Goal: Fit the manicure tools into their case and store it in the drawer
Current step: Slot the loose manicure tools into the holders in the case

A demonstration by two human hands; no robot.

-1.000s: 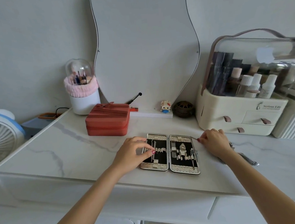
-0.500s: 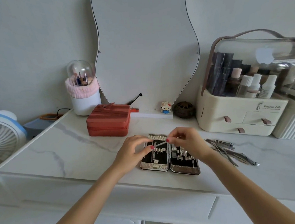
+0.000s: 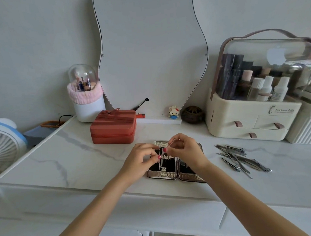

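Observation:
An open manicure case (image 3: 163, 174), silver-rimmed with a black lining, lies flat on the marble dresser top (image 3: 76, 157) near the front edge. Some tools sit in its left half; its right half is mostly hidden under my right wrist. Above the case, my right hand (image 3: 188, 152) pinches a thin metal tool (image 3: 169, 146) that slants down to the left. My left hand (image 3: 142, 160) pinches the tool's lower end. A pile of several loose metal tools (image 3: 237, 157) lies on the top to the right of the case.
A red zipped box (image 3: 113, 127) stands behind the case. A cream cosmetics organiser (image 3: 244, 122) with small drawers stands at the back right, a brush holder (image 3: 86, 97) and a fan (image 3: 0, 146) to the left. White drawer fronts (image 3: 159, 218) run below the front edge.
My right hand took a thin tool from the pile at the right and brought it over the case. My left hand rose from the case's left half and now pinches the tool's lower end.

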